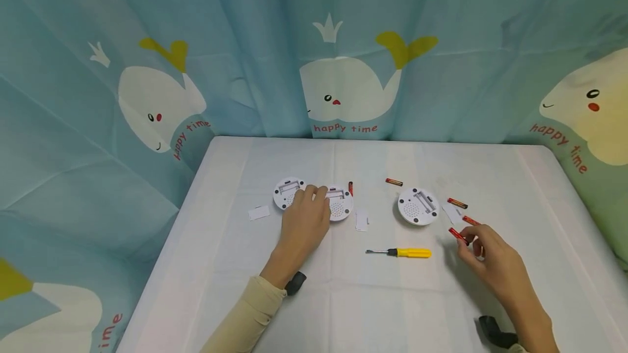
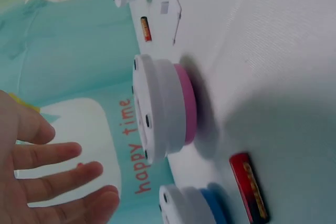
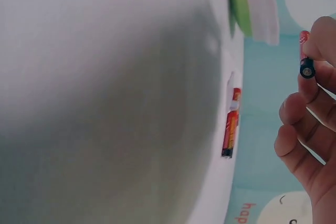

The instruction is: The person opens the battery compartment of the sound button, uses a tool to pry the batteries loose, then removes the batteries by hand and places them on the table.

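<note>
My left hand (image 1: 305, 222) hovers over two white round devices, the left one (image 1: 284, 196) and the middle one (image 1: 340, 208). Its fingers are apart and loosely bent in the left wrist view, with nothing between them. There the middle device has a pink base (image 2: 188, 106) and its neighbour a blue base (image 2: 215, 203). A red and black battery (image 2: 249, 187) lies on the cloth close by. With thumb and fingertips my right hand (image 1: 495, 260) pinches another battery (image 1: 458, 236) above the table. The right device (image 1: 418, 207), green at its base (image 3: 240, 4), lies battery-slot side up.
A yellow-handled screwdriver (image 1: 412, 253) lies mid-table. White covers (image 1: 259, 212) (image 1: 361, 220) (image 1: 452, 214) rest near the devices. Loose batteries lie behind (image 1: 394, 182) and right (image 1: 457, 202) of the right device; another (image 1: 471, 221) is by my right hand. A whale-print curtain (image 1: 265, 70) surrounds the table.
</note>
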Demonstrator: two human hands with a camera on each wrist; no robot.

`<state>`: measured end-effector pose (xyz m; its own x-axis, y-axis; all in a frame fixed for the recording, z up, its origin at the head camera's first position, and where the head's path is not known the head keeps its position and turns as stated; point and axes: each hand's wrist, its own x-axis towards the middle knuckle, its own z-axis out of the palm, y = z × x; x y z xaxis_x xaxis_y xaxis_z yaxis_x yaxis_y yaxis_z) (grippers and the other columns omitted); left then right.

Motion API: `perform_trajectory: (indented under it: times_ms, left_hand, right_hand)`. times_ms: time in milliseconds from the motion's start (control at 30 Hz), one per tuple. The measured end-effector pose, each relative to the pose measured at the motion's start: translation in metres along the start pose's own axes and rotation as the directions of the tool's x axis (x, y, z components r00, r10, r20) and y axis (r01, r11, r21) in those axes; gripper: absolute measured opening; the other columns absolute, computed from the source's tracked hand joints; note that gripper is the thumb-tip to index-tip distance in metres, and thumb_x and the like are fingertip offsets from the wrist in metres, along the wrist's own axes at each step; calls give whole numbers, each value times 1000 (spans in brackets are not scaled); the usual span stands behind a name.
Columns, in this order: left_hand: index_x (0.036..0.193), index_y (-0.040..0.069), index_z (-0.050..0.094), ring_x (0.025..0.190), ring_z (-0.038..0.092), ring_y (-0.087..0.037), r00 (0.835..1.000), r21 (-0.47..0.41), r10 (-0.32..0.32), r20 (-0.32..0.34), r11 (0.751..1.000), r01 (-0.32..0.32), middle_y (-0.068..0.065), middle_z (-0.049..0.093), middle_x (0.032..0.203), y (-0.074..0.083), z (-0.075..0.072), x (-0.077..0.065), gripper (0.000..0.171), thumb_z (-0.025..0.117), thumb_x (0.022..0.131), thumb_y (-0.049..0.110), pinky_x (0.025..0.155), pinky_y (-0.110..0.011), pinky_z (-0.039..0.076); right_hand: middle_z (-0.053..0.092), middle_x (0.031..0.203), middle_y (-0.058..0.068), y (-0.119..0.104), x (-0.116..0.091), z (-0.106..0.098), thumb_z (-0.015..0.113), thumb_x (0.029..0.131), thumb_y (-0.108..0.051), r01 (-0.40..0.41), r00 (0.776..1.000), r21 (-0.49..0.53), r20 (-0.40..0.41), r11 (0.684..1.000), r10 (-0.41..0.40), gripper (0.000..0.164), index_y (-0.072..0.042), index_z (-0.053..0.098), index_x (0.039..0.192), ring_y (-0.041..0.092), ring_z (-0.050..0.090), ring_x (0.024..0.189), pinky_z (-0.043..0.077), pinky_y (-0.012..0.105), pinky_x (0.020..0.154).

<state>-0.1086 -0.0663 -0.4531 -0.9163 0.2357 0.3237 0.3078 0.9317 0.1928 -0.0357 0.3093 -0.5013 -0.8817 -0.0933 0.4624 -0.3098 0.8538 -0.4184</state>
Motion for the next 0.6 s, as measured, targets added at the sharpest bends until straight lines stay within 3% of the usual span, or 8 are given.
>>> perform_trajectory:
  times_ms: [233,400,600]
  left_hand:
    - [123,8,71,96,68,-25,998,-11,27,-56,1000,-27,-9,72,114,-13,-12,-19,24,61,103,18,60,-37,61]
    - [123,10,71,96,68,-25,998,-34,-11,-58,999,9,-8,72,114,-28,-17,-34,24,63,102,18,60,-39,61]
    - [121,8,71,94,67,-26,998,-53,-44,-38,998,42,-9,72,111,-47,-24,-49,23,65,101,18,61,-42,61]
  right_hand:
    - [52,78,-6,14,2,0,80,79,-3,-75,987,-51,139,996,81,32,-14,63,103,-5,37,69,31,18,55]
    - [57,85,-3,23,7,-1,80,85,-10,-116,942,-143,299,983,155,25,-12,63,103,2,43,71,36,24,56]
    - [62,92,0,32,11,-2,80,87,-12,-97,901,-181,402,979,164,23,-10,66,104,10,51,76,44,29,61]
